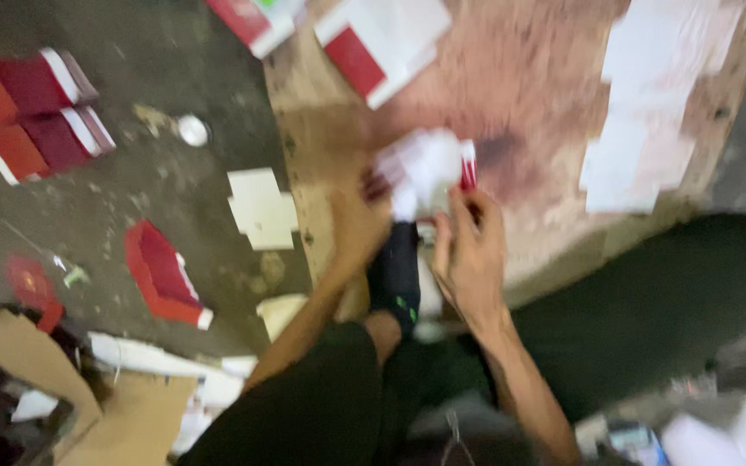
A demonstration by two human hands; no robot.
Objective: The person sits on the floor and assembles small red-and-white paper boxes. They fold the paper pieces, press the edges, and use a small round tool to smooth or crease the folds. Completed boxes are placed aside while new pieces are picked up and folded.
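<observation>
Both my hands hold one white folded card piece with a red edge point(425, 168) over the near edge of a stained wooden board point(528, 95). My left hand point(357, 223) grips its left side, and my right hand point(470, 250) pinches its right side near the red edge. The picture is blurred, so the piece's exact shape is unclear. My foot in a dark sock point(395, 276) rests just below the hands.
White sheets point(649, 112) lie stacked on the board's right side, and a red-and-white box blank point(382, 39) lies at its top. Red boxes point(32, 112), an open red box point(161, 276), white card scraps point(261, 207) and brown cardboard point(123, 423) litter the dark floor to the left.
</observation>
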